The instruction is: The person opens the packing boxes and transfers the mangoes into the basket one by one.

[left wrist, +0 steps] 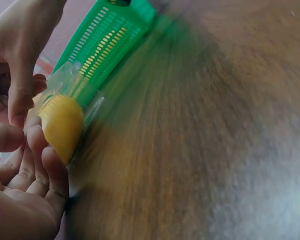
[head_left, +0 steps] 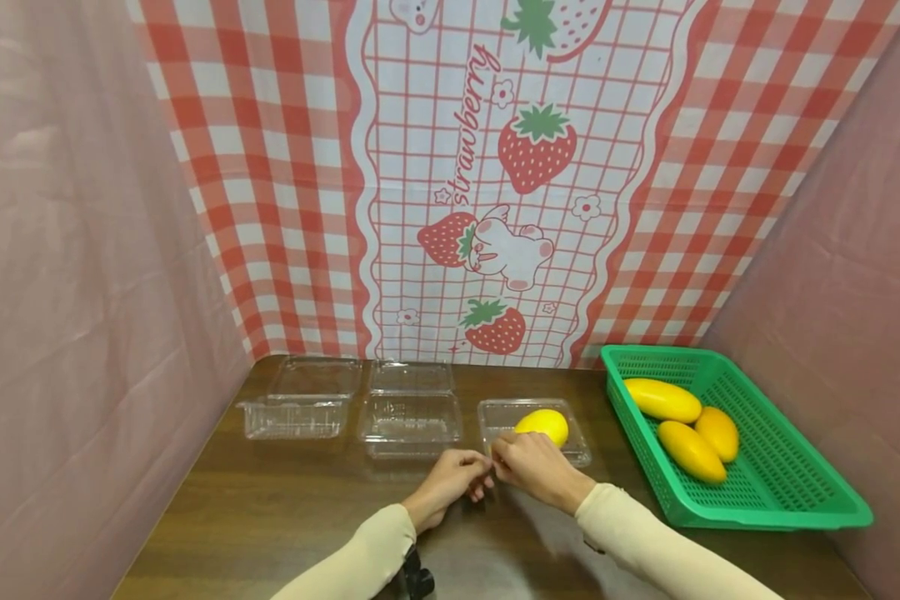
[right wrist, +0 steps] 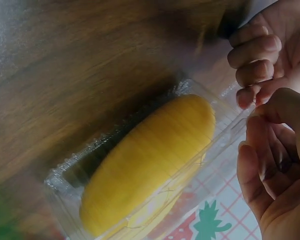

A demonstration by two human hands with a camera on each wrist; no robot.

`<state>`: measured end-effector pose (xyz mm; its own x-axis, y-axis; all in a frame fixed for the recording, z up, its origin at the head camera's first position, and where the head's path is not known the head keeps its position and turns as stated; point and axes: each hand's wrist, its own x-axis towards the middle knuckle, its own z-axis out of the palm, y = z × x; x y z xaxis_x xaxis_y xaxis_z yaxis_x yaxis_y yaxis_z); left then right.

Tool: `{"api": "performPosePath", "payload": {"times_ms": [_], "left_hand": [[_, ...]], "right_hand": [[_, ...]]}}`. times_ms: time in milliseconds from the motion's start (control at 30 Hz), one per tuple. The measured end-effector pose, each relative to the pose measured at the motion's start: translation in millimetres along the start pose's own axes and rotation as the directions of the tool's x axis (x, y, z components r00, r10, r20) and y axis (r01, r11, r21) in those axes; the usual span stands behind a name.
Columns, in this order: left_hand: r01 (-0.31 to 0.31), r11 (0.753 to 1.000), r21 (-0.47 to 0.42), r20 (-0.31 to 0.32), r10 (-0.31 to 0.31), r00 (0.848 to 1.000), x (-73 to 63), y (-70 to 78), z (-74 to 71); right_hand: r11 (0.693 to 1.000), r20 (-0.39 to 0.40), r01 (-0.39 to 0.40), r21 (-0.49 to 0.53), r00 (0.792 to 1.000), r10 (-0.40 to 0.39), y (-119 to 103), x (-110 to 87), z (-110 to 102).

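Observation:
A yellow mango (right wrist: 155,155) lies in a clear plastic box (head_left: 579,450) at the right of the row on the table. At the near left corner of this box my two hands meet. My right hand (head_left: 536,471) pinches the rim there between thumb and index finger, partly covering the mango in the head view. My left hand (head_left: 447,483) has its thumb and index finger together at the same corner, fingertips right against the right hand's. Its other fingers curl loosely below, as the left wrist view shows.
Two more clear plastic boxes stand to the left, a middle box (head_left: 411,417) and a far left box (head_left: 294,419), both with lids raised at the back. On the right, a green basket (head_left: 795,471) holds three mangoes (head_left: 692,452). A checked strawberry cloth (head_left: 495,167) hangs behind the table.

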<state>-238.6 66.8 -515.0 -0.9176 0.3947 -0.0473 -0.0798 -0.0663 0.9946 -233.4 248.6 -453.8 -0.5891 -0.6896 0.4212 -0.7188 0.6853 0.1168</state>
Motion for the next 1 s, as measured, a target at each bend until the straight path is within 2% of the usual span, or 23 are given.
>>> {"api": "performPosePath", "payload": {"times_ms": [167, 367, 633, 767, 1000], "left_hand": [[-0.008, 1.0, -0.008, -0.014, 0.008, 1.0, 0.3, 2.6, 1.0], [-0.004, 1.0, 0.023, -0.062, 0.006, 0.998, -2.4, 8.3, 6.5], [0.035, 0.999, -0.005, -0.109, -0.035, 0.993, -0.9, 9.6, 10.4], [0.029, 0.999, -0.021, -0.108, -0.031, 0.994, -3.2, 7.9, 10.0], [-0.004, 1.0, -0.03, -0.067, 0.002, 0.998, -3.5, 4.7, 6.9]], "right_hand": [[0.999, -0.059, 0.031, -0.019, 0.998, -0.032, 1, -1.0, 4], [0.997, -0.115, 0.07, -0.033, 0.991, -0.074, 0, 0.2, 6], [0.999, -0.136, 0.039, -0.018, 0.99, -0.041, -3, 7.6, -2], [0.999, -0.136, 0.032, -0.005, 0.99, -0.033, -2, 5.4, -2], [0.999, -0.163, 0.034, -0.004, 0.986, -0.034, 1, -0.4, 0]]}}
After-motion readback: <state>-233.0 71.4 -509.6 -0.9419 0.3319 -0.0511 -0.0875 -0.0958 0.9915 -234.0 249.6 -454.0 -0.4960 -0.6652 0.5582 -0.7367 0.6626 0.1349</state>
